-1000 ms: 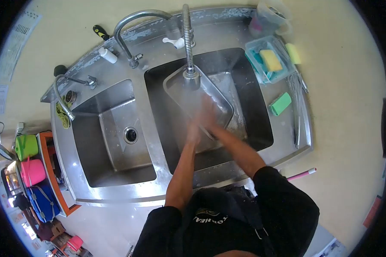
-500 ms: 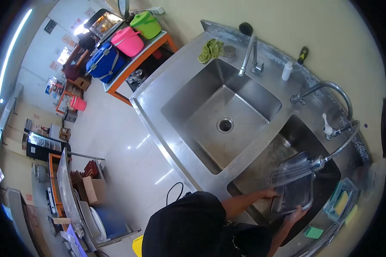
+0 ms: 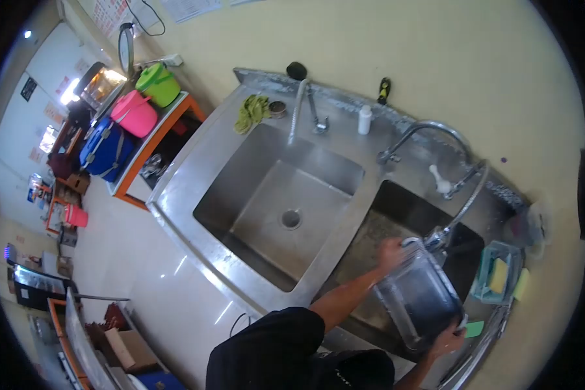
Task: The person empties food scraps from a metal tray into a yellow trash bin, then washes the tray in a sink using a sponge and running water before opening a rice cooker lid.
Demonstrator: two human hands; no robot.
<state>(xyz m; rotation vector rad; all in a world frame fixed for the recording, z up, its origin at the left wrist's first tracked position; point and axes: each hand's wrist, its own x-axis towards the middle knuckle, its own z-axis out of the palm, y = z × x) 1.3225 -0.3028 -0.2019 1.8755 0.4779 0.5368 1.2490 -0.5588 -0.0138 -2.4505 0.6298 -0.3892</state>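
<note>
A clear rectangular plastic container (image 3: 417,299) is tilted over the right-hand sink basin (image 3: 377,224). My left hand (image 3: 390,255) grips its upper left end, and my right hand (image 3: 447,341) holds the lower right corner; both are closed on it. Close against the container's upper end is the spray head (image 3: 437,238) on a flexible metal hose (image 3: 467,203). Water from it streaks over the plastic.
The left basin (image 3: 276,188) has a drain. Behind stand a white bottle (image 3: 364,120), a curved faucet (image 3: 429,125) and a green cloth (image 3: 251,114). At right are a plastic tub (image 3: 486,273) with a yellow sponge (image 3: 498,275) and a green sponge (image 3: 474,329).
The container has been raised and tilted, nearer the spray head. My left hand has moved up to its upper end; the right stays at the lower end. The view has shifted right.
</note>
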